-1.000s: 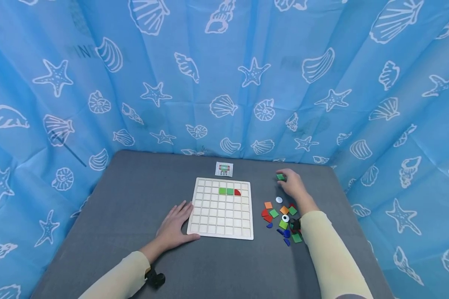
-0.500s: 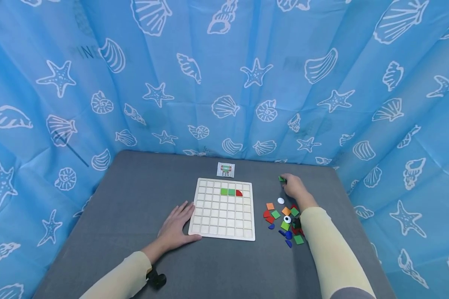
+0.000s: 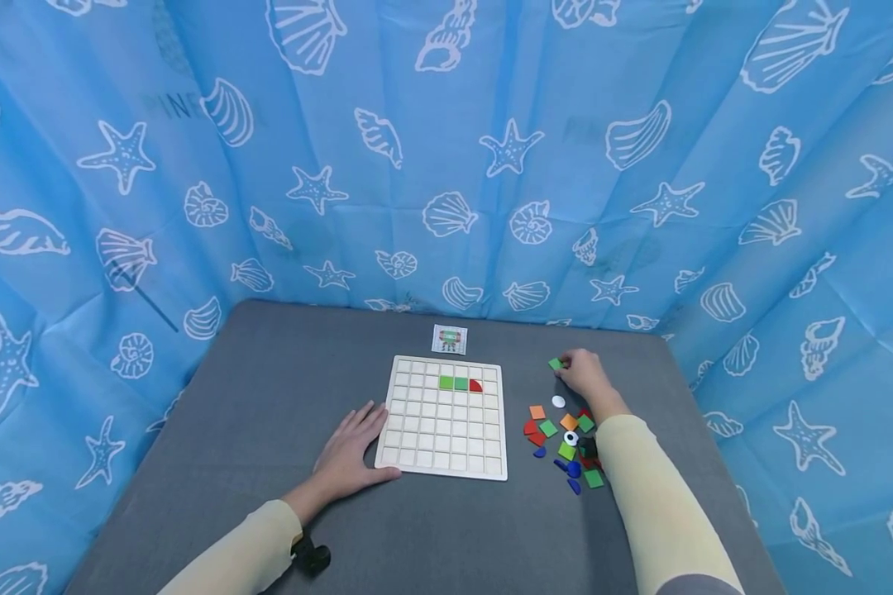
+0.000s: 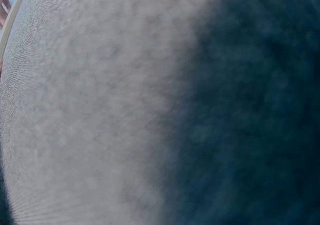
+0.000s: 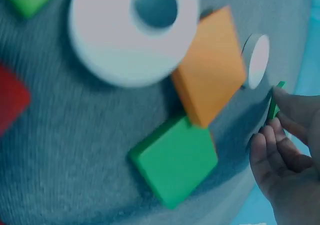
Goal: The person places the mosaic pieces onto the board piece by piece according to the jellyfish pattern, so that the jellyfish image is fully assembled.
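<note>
My right hand pinches a green square tile between thumb and fingers, beyond the loose pieces; the right wrist view shows the tile edge-on. My left hand lies with straight fingers against the left edge of the pale grid board. In one upper row of the board sit a light green square tile, a darker green square tile and a red quarter-round tile. The left wrist view is mostly blurred grey cloth and shadow.
Several loose tiles lie right of the board, among them a white ring, an orange square, a white disc and a blue piece. A small picture card lies behind the board. A blue shell-patterned curtain borders the table.
My right hand has shifted slightly toward me, and the green tile in its fingers has turned, showing more of its face. The left hand and the board's tiles stay put.
</note>
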A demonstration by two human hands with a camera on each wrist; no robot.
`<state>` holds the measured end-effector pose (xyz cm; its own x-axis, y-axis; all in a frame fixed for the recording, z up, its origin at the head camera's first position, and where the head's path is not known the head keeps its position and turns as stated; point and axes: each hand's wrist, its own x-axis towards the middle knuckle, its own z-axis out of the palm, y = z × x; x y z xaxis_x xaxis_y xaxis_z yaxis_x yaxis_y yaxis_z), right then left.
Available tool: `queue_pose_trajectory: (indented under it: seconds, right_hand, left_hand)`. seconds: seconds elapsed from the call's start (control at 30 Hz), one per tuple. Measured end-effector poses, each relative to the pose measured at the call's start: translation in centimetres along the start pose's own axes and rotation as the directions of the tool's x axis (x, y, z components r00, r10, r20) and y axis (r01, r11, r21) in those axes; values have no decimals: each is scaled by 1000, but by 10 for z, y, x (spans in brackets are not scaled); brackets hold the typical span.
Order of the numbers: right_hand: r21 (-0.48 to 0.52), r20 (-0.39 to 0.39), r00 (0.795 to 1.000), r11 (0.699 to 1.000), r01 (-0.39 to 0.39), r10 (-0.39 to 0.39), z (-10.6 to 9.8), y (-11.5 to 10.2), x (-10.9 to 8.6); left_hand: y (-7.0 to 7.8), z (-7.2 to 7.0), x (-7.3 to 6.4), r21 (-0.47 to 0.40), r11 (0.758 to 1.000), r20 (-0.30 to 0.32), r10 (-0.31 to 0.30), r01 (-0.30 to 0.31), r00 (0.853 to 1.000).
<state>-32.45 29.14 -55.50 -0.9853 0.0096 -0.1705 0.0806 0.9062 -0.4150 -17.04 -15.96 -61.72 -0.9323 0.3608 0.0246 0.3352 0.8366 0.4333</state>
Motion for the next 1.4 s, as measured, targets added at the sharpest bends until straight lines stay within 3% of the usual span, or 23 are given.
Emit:
queue_pose_trajectory:
  seconds: [0.27, 0.4, 0.6, 0.83, 1.0, 1.4]
  right_hand:
    - [14, -11, 998, 998, -68, 68, 1, -6, 0]
    - [-15, -8, 999, 999, -46, 46, 3, -7, 1]
    - [36, -34, 998, 998, 52, -51, 3, -21, -10]
    - [38, -108, 975, 979, 201, -196, 0, -45, -28]
    - [59, -149, 964, 971, 231, -221, -7, -68, -41]
    - [82, -155, 936, 940, 332, -317, -7, -116, -69]
  left_hand:
    - [0, 1, 2, 9, 1000, -1, 2, -2, 1000]
    - [0, 0, 2, 7, 1000, -3, 8, -8, 1000]
    - [1, 0, 0, 6, 1000, 6, 0, 0, 1000]
    - [0, 1, -1, 16, 1000, 11, -8, 8, 1000]
    - [0, 2, 0, 16, 1000, 13, -13, 12, 1000]
    - [2, 0, 1, -1, 1000, 15, -9, 9, 1000]
